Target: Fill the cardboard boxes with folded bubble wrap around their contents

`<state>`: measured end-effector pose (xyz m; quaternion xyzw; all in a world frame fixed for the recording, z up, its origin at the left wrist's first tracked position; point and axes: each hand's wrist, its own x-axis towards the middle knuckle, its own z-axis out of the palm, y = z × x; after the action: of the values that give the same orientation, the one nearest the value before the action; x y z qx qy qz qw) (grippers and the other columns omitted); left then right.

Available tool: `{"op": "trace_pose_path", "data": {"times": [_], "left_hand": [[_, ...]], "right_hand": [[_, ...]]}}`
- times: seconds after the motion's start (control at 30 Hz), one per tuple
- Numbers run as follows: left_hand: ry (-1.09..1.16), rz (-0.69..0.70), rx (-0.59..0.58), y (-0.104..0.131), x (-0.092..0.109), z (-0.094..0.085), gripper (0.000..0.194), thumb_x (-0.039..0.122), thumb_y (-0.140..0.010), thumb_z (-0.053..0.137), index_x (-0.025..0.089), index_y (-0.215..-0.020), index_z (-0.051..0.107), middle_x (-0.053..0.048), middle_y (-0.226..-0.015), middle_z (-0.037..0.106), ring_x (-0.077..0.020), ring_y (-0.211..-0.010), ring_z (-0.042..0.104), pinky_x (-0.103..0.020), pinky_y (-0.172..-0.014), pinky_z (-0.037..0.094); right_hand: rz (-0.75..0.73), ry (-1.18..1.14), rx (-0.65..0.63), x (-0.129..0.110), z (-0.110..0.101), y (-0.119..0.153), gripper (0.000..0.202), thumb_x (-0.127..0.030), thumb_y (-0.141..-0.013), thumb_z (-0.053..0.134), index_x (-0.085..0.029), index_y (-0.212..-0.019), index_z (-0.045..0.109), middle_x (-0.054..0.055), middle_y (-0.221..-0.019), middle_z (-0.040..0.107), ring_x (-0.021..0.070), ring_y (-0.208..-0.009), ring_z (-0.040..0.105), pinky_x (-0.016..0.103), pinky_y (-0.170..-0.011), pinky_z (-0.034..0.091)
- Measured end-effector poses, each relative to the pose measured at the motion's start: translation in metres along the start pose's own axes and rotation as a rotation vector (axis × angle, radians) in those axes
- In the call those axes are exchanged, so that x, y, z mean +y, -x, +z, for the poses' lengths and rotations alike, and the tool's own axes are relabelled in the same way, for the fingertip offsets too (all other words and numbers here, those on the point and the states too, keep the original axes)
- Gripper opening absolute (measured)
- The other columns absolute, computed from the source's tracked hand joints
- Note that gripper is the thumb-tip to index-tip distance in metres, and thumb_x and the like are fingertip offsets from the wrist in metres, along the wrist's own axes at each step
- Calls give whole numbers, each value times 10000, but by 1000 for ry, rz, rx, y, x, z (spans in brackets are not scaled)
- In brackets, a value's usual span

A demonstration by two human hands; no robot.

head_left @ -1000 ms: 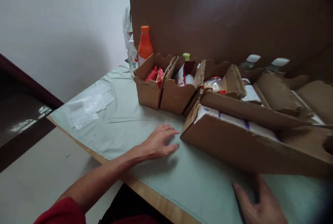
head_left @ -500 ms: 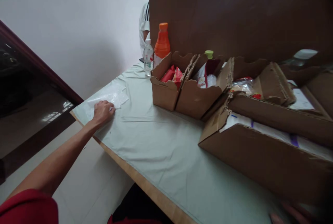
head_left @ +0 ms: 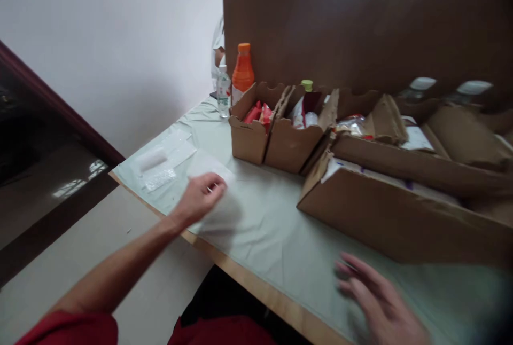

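Plastic sheet (head_left: 211, 165): pinched by the left hand (head_left: 199, 197), nearly closed, extending beyond it. Right hand (head_left: 379, 299): well apart from the sheet, half-open, holding nothing visible.

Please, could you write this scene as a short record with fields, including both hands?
left hand: holds a translucent sheet over the table
right hand: fingers curved, near the long box; grip unclear
wrap: clear pieces at the table's left end
leftmost box: red packets inside
bottles: clear bottle left of orange bottle
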<state>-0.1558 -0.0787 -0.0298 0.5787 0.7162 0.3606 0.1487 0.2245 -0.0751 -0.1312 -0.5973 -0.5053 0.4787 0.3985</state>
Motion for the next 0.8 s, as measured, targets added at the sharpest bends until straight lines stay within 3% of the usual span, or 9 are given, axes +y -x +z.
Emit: {"op": "trace_pose_path", "data": {"times": [0.07,0.13,0.23,0.37,0.43,0.6,0.63,0.7,0.8], "left_hand": [[137,53,-154,31,38,57,204,218,-877,542,179,-785,720,-17,-731,735,-135,-665,665,-218,-626,526],[294,91,-301,63,71,105,201,200,-894,557,179,-935,753,-33,-861,782,-141,-753,714,-213,-659,562],[600,153,-451,102,95,142,301,242,-907,618,193,-1187,715,-89,-1126,766,-204,-950,725,-298,-760,620],[437,416,-312,119,75,144,259,177,-899,617,217,-1137,713,-132,-1204,727,-281,-1127,684,-483,-951,608],[338,520,-257,116,60,137,239,128,-910,584,227,-1094,701,-133,-1208,720,-282,-1152,675,-519,-972,598],[228,600,-253,103,59,123,296,111,-956,530,249,-1188,652,-117,-1249,696,-261,-1213,650,-495,-1002,589],[202,597,-253,100,62,123,335,122,-968,520,251,-1258,628,-120,-1283,686,-261,-1246,636,-492,-1029,577],[128,608,-250,96,67,128,468,177,-994,514,232,-1458,499,-147,-1398,642,-278,-1349,582,-503,-1100,535],[-50,676,-323,90,63,143,673,320,-1033,492,128,-1625,235,-223,-1584,489,-329,-1516,423,-535,-1195,437]], "right_hand": [[121,-206,-166,-29,28,16,744,-734,-829,668,-220,-1359,578,194,-1358,676,352,-1172,694,428,-813,609],[169,-289,-259,-46,37,18,865,-726,-820,698,-207,-1477,477,190,-1284,713,327,-1082,728,406,-777,604],[121,-151,-220,-49,22,11,870,-595,-783,800,-169,-1473,485,102,-1011,769,247,-875,734,366,-781,585],[14,117,-77,-32,-11,8,610,-525,-836,699,-146,-1308,623,23,-791,689,179,-641,626,306,-594,523],[-45,250,4,-23,-27,11,570,-506,-873,647,-149,-1316,628,25,-794,682,179,-644,616,313,-603,522],[-343,606,416,-19,-61,22,547,-460,-930,618,-148,-1379,602,168,-1218,710,282,-1024,689,443,-857,585],[-414,656,453,-23,-60,24,498,-424,-963,589,-160,-1385,601,174,-1284,691,295,-1107,677,468,-915,579],[-567,743,385,-29,-42,26,415,-322,-1017,519,-168,-1393,603,170,-1366,666,295,-1244,636,494,-1038,542],[-736,851,81,-30,11,20,449,-181,-1027,415,-117,-1441,574,174,-1489,599,280,-1405,539,472,-1147,479]]}}
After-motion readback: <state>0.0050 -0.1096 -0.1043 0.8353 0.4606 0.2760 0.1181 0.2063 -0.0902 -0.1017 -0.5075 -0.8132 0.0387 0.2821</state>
